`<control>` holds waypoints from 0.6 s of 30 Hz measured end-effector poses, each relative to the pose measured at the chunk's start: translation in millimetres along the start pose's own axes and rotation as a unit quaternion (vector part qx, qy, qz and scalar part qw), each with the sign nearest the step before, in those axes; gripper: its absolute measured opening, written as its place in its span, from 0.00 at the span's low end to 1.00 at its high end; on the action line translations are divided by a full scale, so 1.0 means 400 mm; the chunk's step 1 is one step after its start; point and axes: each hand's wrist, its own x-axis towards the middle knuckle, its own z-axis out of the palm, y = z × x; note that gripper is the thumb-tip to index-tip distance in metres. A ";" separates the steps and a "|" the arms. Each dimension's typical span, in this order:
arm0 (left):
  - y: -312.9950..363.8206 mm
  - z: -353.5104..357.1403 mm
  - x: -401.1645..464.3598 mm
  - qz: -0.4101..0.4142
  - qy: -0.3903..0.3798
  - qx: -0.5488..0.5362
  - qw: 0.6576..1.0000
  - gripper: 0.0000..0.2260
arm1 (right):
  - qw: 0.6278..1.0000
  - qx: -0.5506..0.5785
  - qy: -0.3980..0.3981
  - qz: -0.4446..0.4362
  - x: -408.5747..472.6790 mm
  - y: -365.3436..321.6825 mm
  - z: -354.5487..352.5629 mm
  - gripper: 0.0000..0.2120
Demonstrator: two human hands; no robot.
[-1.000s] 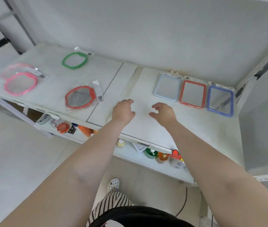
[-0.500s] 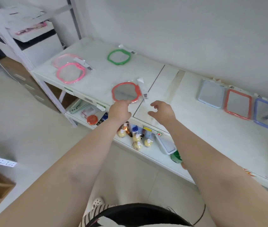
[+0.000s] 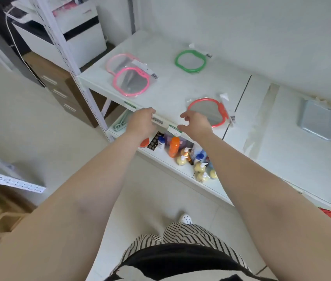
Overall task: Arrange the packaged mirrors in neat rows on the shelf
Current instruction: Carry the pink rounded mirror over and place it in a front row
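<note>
Both hands sit at frame centre over the shelf front edge. Left hand loosely curled, empty. Right hand fingers spread, empty, just beside the red mirror. Pink mirrors (two, overlapping) lie upper left; green mirror upper centre; blue mirror at right edge.

One head-worn camera looks steeply down, close over the shelf.

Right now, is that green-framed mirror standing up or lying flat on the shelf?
Lying flat. The green-framed mirror rests face-up on the shelf, its whole ring outline visible from above.
</note>
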 end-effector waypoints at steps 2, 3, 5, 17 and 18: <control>-0.028 -0.009 0.031 -0.002 -0.006 0.002 1.000 0.25 | 1.000 -0.009 -0.011 -0.005 0.039 -0.025 0.019 0.21; -0.038 -0.014 0.047 -0.003 -0.008 0.001 1.000 0.25 | 1.000 -0.011 -0.018 -0.006 0.061 -0.036 0.026 0.21; -0.059 -0.024 0.085 -0.007 -0.009 0.004 1.000 0.25 | 1.000 -0.014 -0.025 -0.010 0.113 -0.056 0.041 0.21; -0.227 -0.120 0.308 -0.052 0.010 0.008 0.999 0.25 | 0.998 -0.011 -0.056 -0.041 0.398 -0.216 0.100 0.21; -0.239 -0.124 0.326 -0.050 0.008 0.007 0.999 0.25 | 0.997 -0.011 -0.057 -0.040 0.412 -0.224 0.104 0.21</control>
